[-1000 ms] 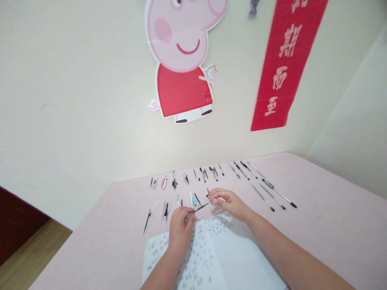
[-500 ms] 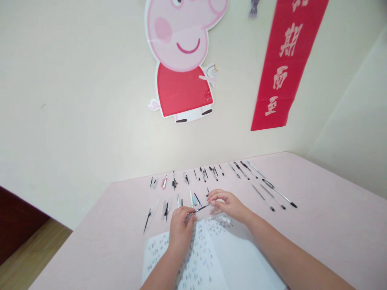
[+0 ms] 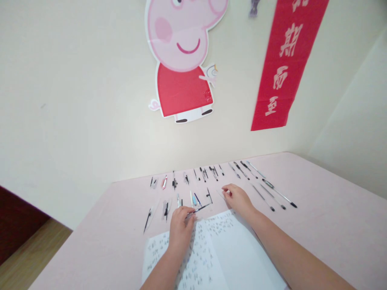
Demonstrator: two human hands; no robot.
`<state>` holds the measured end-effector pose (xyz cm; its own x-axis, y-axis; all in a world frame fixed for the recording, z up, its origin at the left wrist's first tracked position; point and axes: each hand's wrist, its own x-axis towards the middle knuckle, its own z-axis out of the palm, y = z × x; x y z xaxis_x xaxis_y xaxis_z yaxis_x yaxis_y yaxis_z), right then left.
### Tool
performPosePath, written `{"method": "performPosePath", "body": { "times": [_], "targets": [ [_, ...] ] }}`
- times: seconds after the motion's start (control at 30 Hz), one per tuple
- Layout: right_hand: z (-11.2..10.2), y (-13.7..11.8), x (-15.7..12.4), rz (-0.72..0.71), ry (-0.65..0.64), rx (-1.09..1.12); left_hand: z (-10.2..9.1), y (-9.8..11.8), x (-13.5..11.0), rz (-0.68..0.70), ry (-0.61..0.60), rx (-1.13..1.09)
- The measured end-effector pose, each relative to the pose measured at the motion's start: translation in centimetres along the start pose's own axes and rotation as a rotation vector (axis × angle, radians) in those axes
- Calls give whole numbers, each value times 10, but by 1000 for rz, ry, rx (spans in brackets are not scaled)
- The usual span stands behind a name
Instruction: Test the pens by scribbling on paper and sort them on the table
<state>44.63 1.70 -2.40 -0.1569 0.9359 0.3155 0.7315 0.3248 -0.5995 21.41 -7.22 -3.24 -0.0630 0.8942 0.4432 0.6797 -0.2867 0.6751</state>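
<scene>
My left hand (image 3: 182, 221), fingers closed, holds a thin dark pen refill (image 3: 202, 208) that points to the right, just above the top edge of an open notebook (image 3: 244, 249) with handwriting. To its right, my right hand (image 3: 238, 199) is pinched on a thin see-through piece (image 3: 221, 195), perhaps a clear pen barrel; its outline is faint against the cloth. Between the hands, a black pen part (image 3: 208, 195) lies on the table. Beyond my left hand are a white stick (image 3: 191, 198) and a dark blue one (image 3: 197, 199).
Pens taken apart lie in rows on the pink tablecloth (image 3: 99, 225), among them a pink pen part (image 3: 164, 182). Whole-looking pens (image 3: 279, 193) lie at the right. A wall with a pig sticker (image 3: 184, 88) and a red banner (image 3: 278, 76) rises behind the table.
My right hand has drawn away to the right from the refill's end, with the see-through piece in its fingers. The black part on the table is uncovered. My left hand has stayed put.
</scene>
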Motion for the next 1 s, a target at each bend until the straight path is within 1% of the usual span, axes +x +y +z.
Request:
{"method": "performPosePath", "body": {
  "times": [0.1, 0.23, 0.33, 0.43, 0.53, 0.7, 0.77, 0.83, 0.9, 1.0],
  "targets": [
    [-1, -4, -4, -4, -68, -165, 0, 0, 0, -1, 1, 2],
    [1, -11, -5, 19, -138, -248, 0, 1, 0, 1, 8, 1],
    [0, -11, -6, 35, -143, -312, 0, 1, 0, 5, 12, -3],
    [-1, -10, -6, 45, -125, -307, 0, 1, 1, 4, 10, -4],
    [-1, -8, -5, 59, -88, -189, 0, -1, 1, -5, 3, 1],
    [5, -5, -1, -6, -53, 235, -1, -2, 1, -13, 27, 6],
    [5, -6, 1, -13, -88, 391, -1, -2, 1, -19, 40, 8],
    [4, -7, 2, -10, -157, 503, -2, -2, 1, -26, 49, 9],
    [0, -8, 2, -6, -223, 578, -2, -2, 2, -32, 55, 10],
    [-6, -10, 2, -10, -269, 656, -2, -3, 2, -35, 59, 10]
  ]
}}
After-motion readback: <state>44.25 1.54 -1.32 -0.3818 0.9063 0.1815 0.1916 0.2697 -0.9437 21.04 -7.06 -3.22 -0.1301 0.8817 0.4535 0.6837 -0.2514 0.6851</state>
